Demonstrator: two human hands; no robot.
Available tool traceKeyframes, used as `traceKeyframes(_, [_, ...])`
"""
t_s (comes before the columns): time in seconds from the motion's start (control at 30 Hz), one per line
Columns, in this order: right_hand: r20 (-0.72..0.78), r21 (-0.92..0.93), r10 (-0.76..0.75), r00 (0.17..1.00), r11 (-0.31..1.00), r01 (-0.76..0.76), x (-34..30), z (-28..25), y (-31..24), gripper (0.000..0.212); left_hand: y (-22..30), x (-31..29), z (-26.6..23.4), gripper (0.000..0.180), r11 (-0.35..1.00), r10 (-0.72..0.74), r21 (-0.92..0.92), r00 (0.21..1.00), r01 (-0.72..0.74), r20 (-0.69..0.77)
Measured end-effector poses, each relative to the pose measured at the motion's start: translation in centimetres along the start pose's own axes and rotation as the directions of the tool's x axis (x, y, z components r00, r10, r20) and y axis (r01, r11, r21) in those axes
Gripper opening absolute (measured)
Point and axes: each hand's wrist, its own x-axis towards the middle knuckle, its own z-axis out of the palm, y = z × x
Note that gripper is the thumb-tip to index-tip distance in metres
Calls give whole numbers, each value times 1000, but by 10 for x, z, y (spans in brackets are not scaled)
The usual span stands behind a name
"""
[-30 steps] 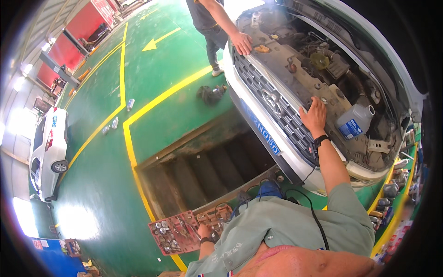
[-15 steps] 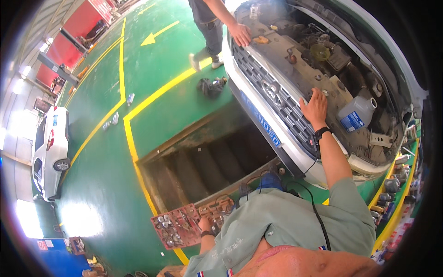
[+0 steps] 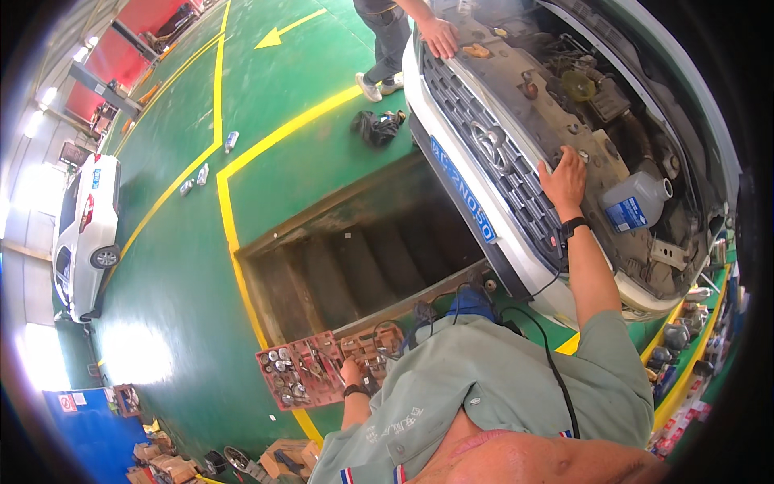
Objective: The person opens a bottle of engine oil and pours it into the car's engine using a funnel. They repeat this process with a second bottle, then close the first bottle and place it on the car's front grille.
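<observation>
My right hand (image 3: 567, 179) lies on the front edge of the open engine bay, above the grille (image 3: 496, 149) of a white car (image 3: 528, 278). Its fingers are spread and hold nothing. A translucent jug (image 3: 638, 202) with a blue label stands on the engine cover close by. My left hand (image 3: 352, 373) reaches down over an opened red tool case (image 3: 326, 347), which is filled with sockets and other metal tools. Its fingers are too small and partly hidden to show a grip. A yellowish funnel-like piece (image 3: 578, 85) sits farther back in the engine bay.
A stepped pit (image 3: 355, 266) opens in the green floor beside the car. Another person's hand (image 3: 438, 38) rests on the car's far front edge. A black bag (image 3: 377, 127) and bottles (image 3: 231, 142) lie on the floor. A dark cable (image 3: 556, 363) runs past my body.
The view has shifted slightly, and the other person's feet have come together. My right hand stays on the car's front edge and my left hand at the tool case.
</observation>
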Motion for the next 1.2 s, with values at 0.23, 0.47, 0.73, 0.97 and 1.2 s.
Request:
traceKeyframes(0.23, [16,-9,36,999,999,-36,1,-7,-7,66,1,-8,-2,10,999,35,35,999,-34,-24])
traceKeyframes(0.47, [19,2,42,999,999,-42,0,-5,-2,67,0,13,-7,11,993,121,11,992,-121,19])
traceKeyframes(0.73, [18,3,43,999,999,-43,0,-6,-3,67,16,28,1,10,999,2,41,998,1,-58])
traceKeyframes(0.97, [-27,-7,28,999,1000,-28,-1,0,-2,65,29,28,-4,29,746,239,605,960,-279,147])
traceKeyframes(1.2, [-47,10,-16,999,1000,16,2,1,-2,67,33,9,-2,41,-83,446,874,766,-480,463])
